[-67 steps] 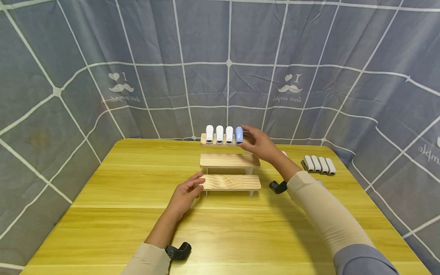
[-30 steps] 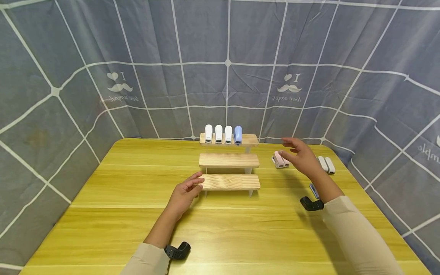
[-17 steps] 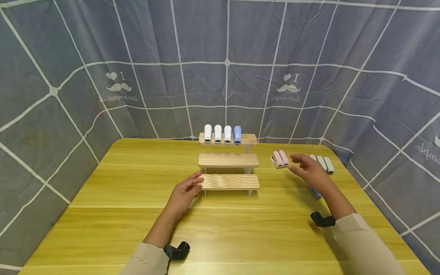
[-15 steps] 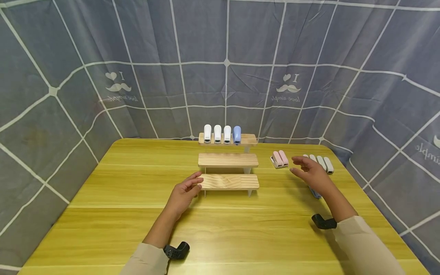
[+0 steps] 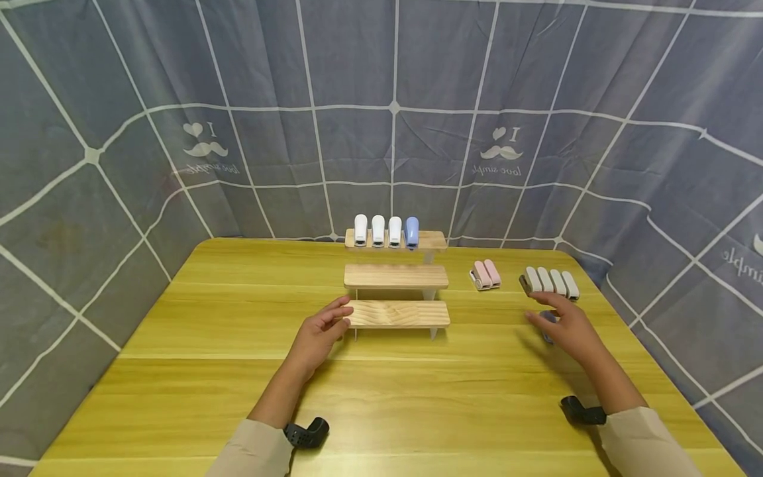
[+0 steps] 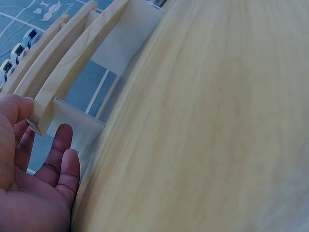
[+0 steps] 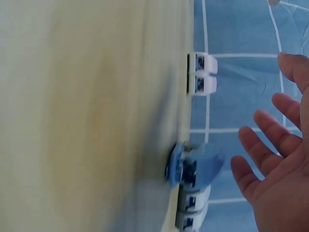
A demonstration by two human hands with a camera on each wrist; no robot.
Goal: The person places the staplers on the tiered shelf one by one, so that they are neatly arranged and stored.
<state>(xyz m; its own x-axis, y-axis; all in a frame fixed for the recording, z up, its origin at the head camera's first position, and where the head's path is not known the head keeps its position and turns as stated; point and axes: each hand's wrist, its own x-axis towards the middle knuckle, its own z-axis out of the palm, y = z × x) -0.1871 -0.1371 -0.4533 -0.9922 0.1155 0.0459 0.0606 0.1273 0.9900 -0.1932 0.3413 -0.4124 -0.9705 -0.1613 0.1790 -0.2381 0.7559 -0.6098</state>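
My left hand (image 5: 320, 336) pinches the left end of the lowest wooden step of a three-tier stand (image 5: 396, 315); in the left wrist view the thumb (image 6: 18, 107) lies against the step's corner and two fingers stand free below. Three white mini staplers (image 5: 378, 230) and a blue mini stapler (image 5: 412, 232) stand in a row on the top step. My right hand (image 5: 566, 326), fingers spread and holding nothing, hovers by another blue stapler (image 7: 195, 166) on the table, partly hidden behind it in the head view.
Two pink staplers (image 5: 486, 274) sit right of the stand. Beyond the right hand stands a row of several greyish-white staplers (image 5: 553, 281). The middle step (image 5: 396, 276) is bare wood. A grey checked curtain (image 5: 352, 146) surrounds the table (image 5: 238, 397).
My right hand has let go of the blue stapler on the top step, then moved right and toward me to the other blue one. The left hand has stayed at the stand.
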